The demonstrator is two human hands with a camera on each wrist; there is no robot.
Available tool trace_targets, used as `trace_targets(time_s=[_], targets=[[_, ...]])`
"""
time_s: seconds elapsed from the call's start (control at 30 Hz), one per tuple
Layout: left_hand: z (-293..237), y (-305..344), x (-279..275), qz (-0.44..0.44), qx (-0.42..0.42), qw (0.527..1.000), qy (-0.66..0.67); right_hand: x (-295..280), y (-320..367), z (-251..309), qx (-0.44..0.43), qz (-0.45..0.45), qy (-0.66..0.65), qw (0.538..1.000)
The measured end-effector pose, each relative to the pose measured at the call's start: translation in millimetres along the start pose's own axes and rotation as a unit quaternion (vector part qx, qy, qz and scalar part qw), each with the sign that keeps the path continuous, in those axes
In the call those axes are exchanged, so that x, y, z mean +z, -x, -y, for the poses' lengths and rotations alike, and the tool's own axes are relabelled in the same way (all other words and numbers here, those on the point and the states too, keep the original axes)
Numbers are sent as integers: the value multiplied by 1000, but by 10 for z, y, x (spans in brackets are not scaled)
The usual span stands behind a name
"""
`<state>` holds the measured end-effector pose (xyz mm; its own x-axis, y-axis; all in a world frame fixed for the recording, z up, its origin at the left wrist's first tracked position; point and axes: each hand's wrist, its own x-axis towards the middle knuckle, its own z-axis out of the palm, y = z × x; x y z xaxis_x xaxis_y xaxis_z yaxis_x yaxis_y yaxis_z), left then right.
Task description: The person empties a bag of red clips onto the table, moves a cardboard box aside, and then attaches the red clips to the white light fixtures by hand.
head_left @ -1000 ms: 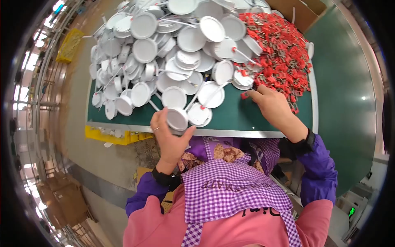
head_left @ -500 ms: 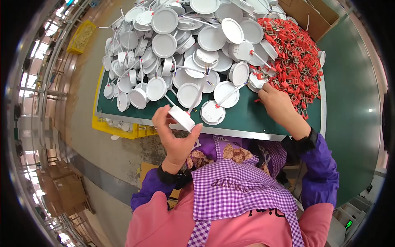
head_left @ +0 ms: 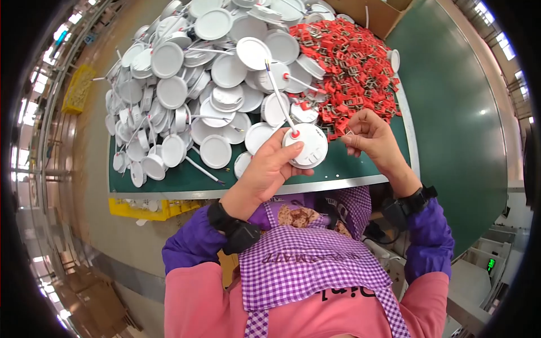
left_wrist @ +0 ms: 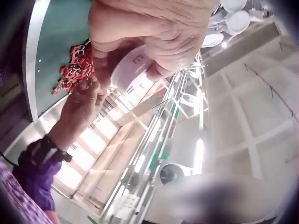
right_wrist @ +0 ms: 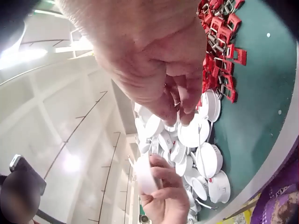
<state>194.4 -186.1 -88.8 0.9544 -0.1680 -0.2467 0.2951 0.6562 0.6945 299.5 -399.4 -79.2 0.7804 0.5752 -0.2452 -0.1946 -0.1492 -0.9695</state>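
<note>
My left hand (head_left: 265, 172) grips a round white downlight (head_left: 306, 147) near the table's front edge, its thumb on the back face beside a red cable grommet. From that grommet a white cable (head_left: 278, 93) rises, with bare wire ends at its tip. To its right my right hand (head_left: 372, 141) pinches a small spring clip (head_left: 349, 133) between thumb and fingers; only thin metal wire of it shows, the rest being hidden. In the left wrist view the downlight's side (left_wrist: 133, 70) bears printed marks.
A large heap of white downlights (head_left: 171, 93) covers the table's left and middle. Beside it lies a pile of red spring clips (head_left: 352, 65). An open cardboard box (head_left: 389, 17) stands at the back. A yellow crate (head_left: 163, 209) sits below the table's front left edge.
My left hand has moved right with the downlight and turned its cable side up. My right hand has drawn back from the edge of the clip pile, fingers pinched.
</note>
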Motion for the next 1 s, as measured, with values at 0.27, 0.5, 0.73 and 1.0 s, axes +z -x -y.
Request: trace_targets(time_s=[0.27,0.5,0.73,1.0], targets=[[224,-248,86,-18,-22,991,-134,6,133,-110,-59,-148,73,985],[347,-347,148,-25,28,984,-171,134,193,-94,-191,-188,275,923],[466,-409,119,-22,108,972,-209,233,261,-74,-244,-199,294,903],[435,-372,194,-9,149,932,-330,206,283,-110,-248,-198,343,884]])
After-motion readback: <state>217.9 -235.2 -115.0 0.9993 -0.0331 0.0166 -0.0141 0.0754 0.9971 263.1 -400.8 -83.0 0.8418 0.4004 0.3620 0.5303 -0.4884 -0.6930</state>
